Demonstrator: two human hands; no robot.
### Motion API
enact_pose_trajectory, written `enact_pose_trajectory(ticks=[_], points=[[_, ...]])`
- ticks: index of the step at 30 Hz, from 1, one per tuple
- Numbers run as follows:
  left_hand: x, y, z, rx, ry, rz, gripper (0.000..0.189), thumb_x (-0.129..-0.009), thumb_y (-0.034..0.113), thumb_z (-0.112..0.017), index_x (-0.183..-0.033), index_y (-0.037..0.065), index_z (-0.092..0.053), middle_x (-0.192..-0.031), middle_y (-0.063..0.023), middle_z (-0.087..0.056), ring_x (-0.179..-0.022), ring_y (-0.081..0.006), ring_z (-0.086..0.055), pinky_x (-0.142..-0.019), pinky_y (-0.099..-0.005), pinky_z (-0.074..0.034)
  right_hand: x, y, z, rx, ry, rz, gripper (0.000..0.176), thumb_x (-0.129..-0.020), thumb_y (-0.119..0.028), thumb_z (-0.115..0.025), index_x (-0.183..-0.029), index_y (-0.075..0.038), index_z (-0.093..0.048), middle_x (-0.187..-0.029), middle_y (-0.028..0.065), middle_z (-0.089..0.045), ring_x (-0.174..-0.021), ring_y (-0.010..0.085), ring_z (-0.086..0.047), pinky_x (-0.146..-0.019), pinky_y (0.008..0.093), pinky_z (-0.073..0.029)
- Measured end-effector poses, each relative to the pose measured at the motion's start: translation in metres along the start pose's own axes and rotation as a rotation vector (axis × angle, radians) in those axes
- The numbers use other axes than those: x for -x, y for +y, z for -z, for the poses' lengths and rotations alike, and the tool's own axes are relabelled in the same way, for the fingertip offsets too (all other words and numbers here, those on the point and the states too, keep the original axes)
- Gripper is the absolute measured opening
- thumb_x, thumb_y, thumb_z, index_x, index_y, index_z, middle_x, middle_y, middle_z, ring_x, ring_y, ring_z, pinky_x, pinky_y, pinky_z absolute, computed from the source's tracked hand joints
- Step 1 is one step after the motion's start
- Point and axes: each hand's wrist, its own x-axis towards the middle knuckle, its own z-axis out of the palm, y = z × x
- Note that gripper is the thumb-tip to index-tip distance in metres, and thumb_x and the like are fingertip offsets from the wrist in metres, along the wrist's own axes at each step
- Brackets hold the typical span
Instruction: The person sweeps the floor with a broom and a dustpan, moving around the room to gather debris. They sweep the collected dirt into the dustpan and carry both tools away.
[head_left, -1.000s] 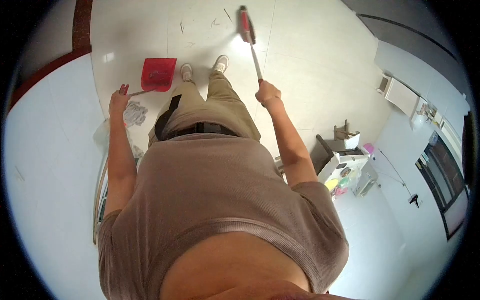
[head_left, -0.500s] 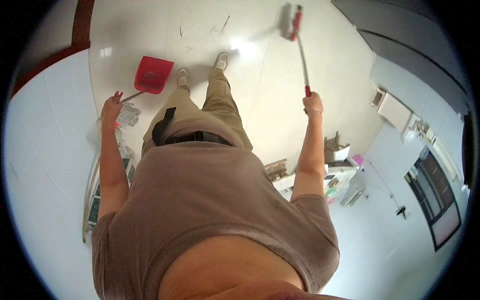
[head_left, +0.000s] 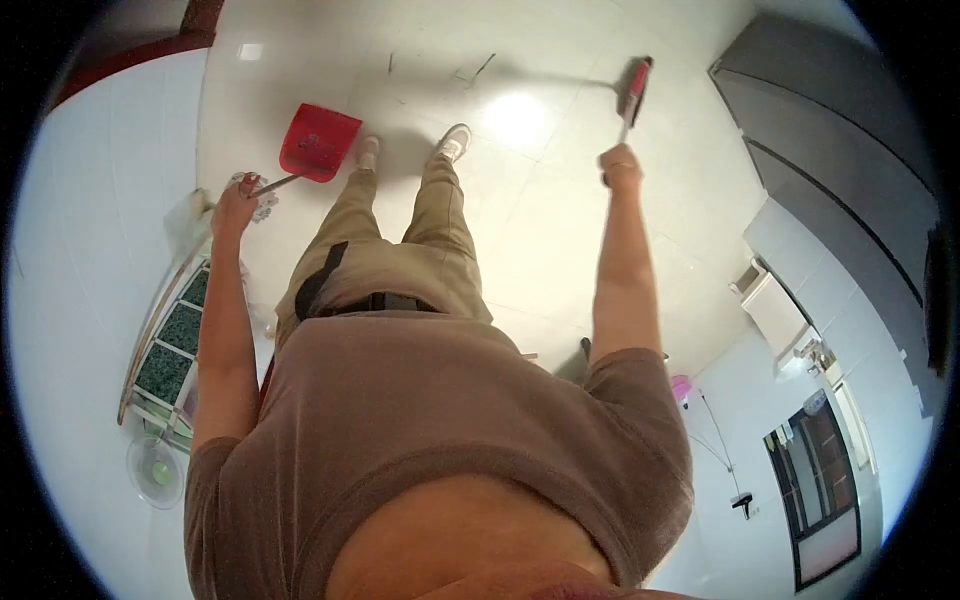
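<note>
A red dustpan (head_left: 312, 138) with a long metal handle is held out on the left, its pan close to my shoe. My left hand (head_left: 236, 207) is closed around the end of that handle. On the right, my right hand (head_left: 621, 166) grips the handle of a broom (head_left: 637, 92) with a red head and dark bristles. The broom head is stretched forward, away from my feet. Several thin dark scraps (head_left: 484, 67) lie on the pale tiled floor (head_left: 560, 220) between the two tools.
A grey-white mop head (head_left: 266, 203) lies behind my left hand. A rack with green panels (head_left: 167, 367) stands along the left wall. At the right are dark grey cabinets (head_left: 825, 120), a white basin (head_left: 775, 312) and a window (head_left: 818, 470).
My right hand has moved forward, and the broom head has shifted right and now appears nearer. The dustpan has moved only slightly in view. My body and the camera have turned a little.
</note>
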Motion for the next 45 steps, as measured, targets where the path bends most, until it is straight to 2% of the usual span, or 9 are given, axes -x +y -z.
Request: enact_pose_trajectory(ticks=[4,8,14,20,22,32,36,40,45], points=[[-0.023,-0.02,-0.011,0.151,-0.021,-0.046,0.029,-0.07,0.021,-0.051,-0.093,0.006,-0.06,-0.095,-0.0196,-0.06,-0.093,-0.036,-0.055,-0.08,-0.0431,-0.044,0.099,-0.063,-0.016,0.182,-0.108,0.111,0.03,-0.084,-0.015,-0.046,-0.108,-0.001,-0.056,-0.108,0.014,-0.06,-0.098,0.0247,-0.06,-0.08,0.0348,-0.049],[-0.038,-0.039,-0.015,0.147,-0.063,-0.017,0.03,-0.072,0.019,-0.048,-0.092,0.0,-0.059,-0.097,-0.0219,-0.059,-0.095,-0.0373,-0.054,-0.082,-0.0437,-0.043,0.167,-0.082,-0.067,0.226,-0.086,0.286,0.027,-0.085,-0.015,-0.042,-0.106,-0.001,-0.05,-0.092,0.0121,-0.064,-0.088,0.0257,-0.063,-0.073,0.0364,-0.05],[-0.049,-0.054,-0.013,0.116,-0.078,-0.095,0.032,-0.073,0.019,-0.045,-0.098,0.003,-0.058,-0.104,-0.0215,-0.057,-0.097,-0.0372,-0.053,-0.082,-0.044,-0.043,0.242,-0.071,-0.036,0.214,-0.142,0.34,0.025,-0.081,-0.016,-0.042,-0.103,-0.009,-0.052,-0.088,0.0156,-0.064,-0.085,0.0292,-0.062,-0.072,0.0411,-0.048],[-0.087,-0.128,-0.096,0.099,0.029,-0.279,0.03,-0.078,0.023,-0.046,-0.1,0.005,-0.057,-0.104,-0.0194,-0.057,-0.098,-0.0364,-0.054,-0.082,-0.0457,-0.042,0.25,-0.045,0.014,0.243,0.083,0.349,0.021,-0.079,-0.017,-0.044,-0.096,-0.013,-0.056,-0.089,0.0122,-0.064,-0.083,0.0294,-0.062,-0.071,0.0422,-0.048],[-0.044,-0.093,-0.042,0.152,-0.03,-0.149,0.03,-0.078,0.024,-0.046,-0.1,0.006,-0.056,-0.103,-0.0191,-0.057,-0.098,-0.0361,-0.054,-0.082,-0.0458,-0.042,0.234,-0.059,0.031,0.322,0.126,0.281,0.021,-0.078,-0.015,-0.045,-0.096,-0.01,-0.056,-0.089,0.0137,-0.064,-0.085,0.0299,-0.062,-0.071,0.0424,-0.048],[0.001,-0.094,-0.032,0.13,-0.066,0.013,0.03,-0.077,0.023,-0.047,-0.101,0.008,-0.055,-0.1,-0.0167,-0.059,-0.095,-0.0351,-0.056,-0.08,-0.0466,-0.044,0.104,-0.251,0.038,0.393,0.316,0.416,0.025,-0.087,-0.021,-0.043,-0.099,-0.008,-0.061,-0.098,0.01,-0.064,-0.092,0.0249,-0.062,-0.074,0.0342,-0.05],[0.018,-0.092,-0.013,0.14,-0.084,0.036,0.027,-0.076,0.022,-0.047,-0.098,0.009,-0.056,-0.096,-0.0159,-0.061,-0.092,-0.0358,-0.057,-0.078,-0.0471,-0.044,0.128,-0.298,0.012,0.524,0.172,0.453,0.025,-0.087,-0.018,-0.043,-0.1,-0.008,-0.063,-0.099,0.0093,-0.064,-0.093,0.0213,-0.062,-0.073,0.0321,-0.05],[0.025,-0.094,-0.011,0.211,-0.047,0.064,0.024,-0.075,0.02,-0.047,-0.094,0.009,-0.056,-0.09,-0.0158,-0.061,-0.087,-0.0364,-0.058,-0.076,-0.0472,-0.045,0.167,-0.263,-0.038,0.678,0.119,0.644,0.029,-0.089,-0.018,-0.039,-0.104,-0.003,-0.058,-0.101,0.0119,-0.062,-0.092,0.0238,-0.062,-0.072,0.0348,-0.051],[0.027,-0.106,-0.018,0.227,0.022,0.028,0.022,-0.075,0.019,-0.048,-0.093,0.01,-0.056,-0.09,-0.0158,-0.061,-0.087,-0.0352,-0.058,-0.076,-0.0459,-0.045,0.203,-0.183,-0.05,0.624,0.031,0.55,0.024,-0.089,-0.017,-0.037,-0.101,-0.004,-0.053,-0.094,0.0154,-0.062,-0.088,0.0291,-0.062,-0.075,0.0383,-0.049]])
